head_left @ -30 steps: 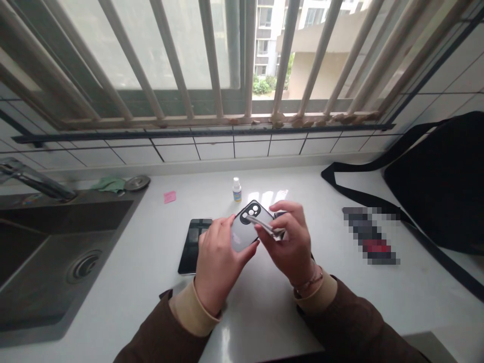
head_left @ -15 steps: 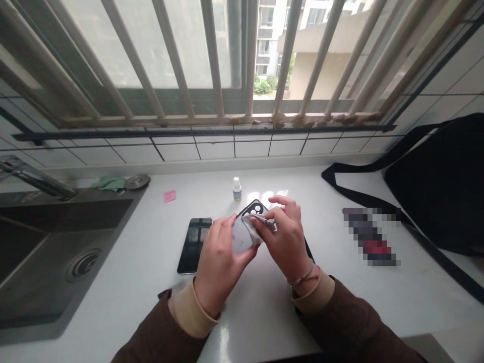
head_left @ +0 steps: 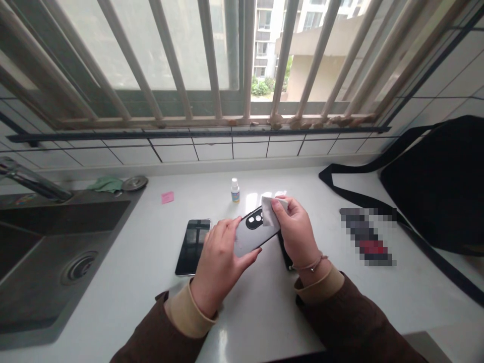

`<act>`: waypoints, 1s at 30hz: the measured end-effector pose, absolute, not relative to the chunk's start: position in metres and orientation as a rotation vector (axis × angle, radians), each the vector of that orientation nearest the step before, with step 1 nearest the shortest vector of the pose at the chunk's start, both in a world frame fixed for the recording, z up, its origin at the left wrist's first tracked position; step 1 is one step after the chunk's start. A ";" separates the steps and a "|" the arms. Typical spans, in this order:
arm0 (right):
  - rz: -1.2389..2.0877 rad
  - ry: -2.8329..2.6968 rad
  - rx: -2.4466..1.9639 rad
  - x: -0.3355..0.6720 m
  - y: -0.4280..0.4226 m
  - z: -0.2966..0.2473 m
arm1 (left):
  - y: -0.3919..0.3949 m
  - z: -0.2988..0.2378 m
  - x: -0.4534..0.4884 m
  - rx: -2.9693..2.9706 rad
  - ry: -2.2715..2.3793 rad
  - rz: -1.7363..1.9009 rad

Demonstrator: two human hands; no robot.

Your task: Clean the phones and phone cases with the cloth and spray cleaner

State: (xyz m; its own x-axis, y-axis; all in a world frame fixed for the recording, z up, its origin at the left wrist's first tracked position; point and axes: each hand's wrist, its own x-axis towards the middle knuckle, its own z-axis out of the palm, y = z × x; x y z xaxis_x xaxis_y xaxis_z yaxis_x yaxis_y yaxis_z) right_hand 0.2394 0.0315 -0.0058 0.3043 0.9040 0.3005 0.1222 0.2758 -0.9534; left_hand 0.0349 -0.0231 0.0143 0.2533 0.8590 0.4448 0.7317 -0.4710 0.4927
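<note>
My left hand (head_left: 221, 257) is closed around one end of a grey-backed smartphone (head_left: 251, 241), its dark camera block facing up. Pinched in my right hand (head_left: 297, 222) is a white wipe (head_left: 269, 212), which lies over the phone's far end beside the lenses. Left of my left hand, a second phone (head_left: 192, 247) with a black screen lies on the counter. A dark object (head_left: 284, 252), mostly hidden, lies under my right hand. Beyond the hands stands a small white bottle (head_left: 235, 190) with a coloured label.
A steel sink (head_left: 109, 217) with a faucet (head_left: 34, 179) is on the left. Near it lie a green cloth (head_left: 106, 184) and a pink paper (head_left: 167, 197) on the white counter (head_left: 151, 282). A black bag (head_left: 434, 186) with straps sits right, near a blurred-out item (head_left: 365, 237). Window bars rise behind.
My right hand has moved the wipe from the middle of the phone's back towards its far right end, uncovering the grey back. My left hand keeps its hold.
</note>
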 end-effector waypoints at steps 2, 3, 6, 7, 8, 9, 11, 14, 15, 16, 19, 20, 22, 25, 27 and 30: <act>0.952 -1.032 -1.050 0.239 0.030 0.000 | -0.021 0.016 0.034 2.220 1.370 0.990; 1.030 -0.995 -1.000 0.240 0.028 0.005 | -0.020 0.017 0.033 2.141 1.315 0.975; 1.128 -1.014 -0.893 0.247 0.022 0.021 | -0.016 0.019 0.032 1.896 1.263 0.948; 1.164 -1.045 -0.855 0.250 0.020 0.026 | -0.015 0.020 0.031 1.839 1.273 0.946; 1.209 -1.082 -0.807 0.253 0.018 0.031 | -0.015 0.021 0.031 1.799 1.283 0.945; 1.263 -1.115 -0.741 0.256 0.016 0.035 | -0.015 0.022 0.031 1.772 1.289 0.944; 1.376 -1.148 -0.569 0.260 0.013 0.041 | -0.015 0.023 0.030 1.739 1.285 0.942; 1.488 -1.159 -0.422 0.262 0.013 0.042 | -0.017 0.024 0.030 1.713 1.250 0.951; 1.496 -1.194 -0.445 0.262 0.014 0.041 | -0.018 0.023 0.029 1.714 1.230 0.957; 1.493 -1.238 -0.494 0.261 0.015 0.039 | -0.018 0.023 0.029 1.716 1.210 0.960; 1.445 -1.299 -0.625 0.259 0.018 0.034 | -0.017 0.020 0.028 1.714 1.176 0.962; 1.440 -1.282 -0.636 0.258 0.018 0.032 | -0.016 0.020 0.027 1.713 1.176 0.960; 1.453 -1.243 -0.624 0.257 0.018 0.031 | -0.015 0.020 0.026 1.716 1.178 0.955; 1.525 -1.187 -0.658 0.257 0.017 0.032 | -0.015 0.024 0.025 1.769 1.119 0.935; 1.571 -1.132 -0.747 0.258 0.017 0.031 | -0.016 0.026 0.025 1.829 1.031 0.894; 1.600 -1.057 -0.854 0.259 0.020 0.027 | -0.016 0.025 0.025 1.823 0.951 0.848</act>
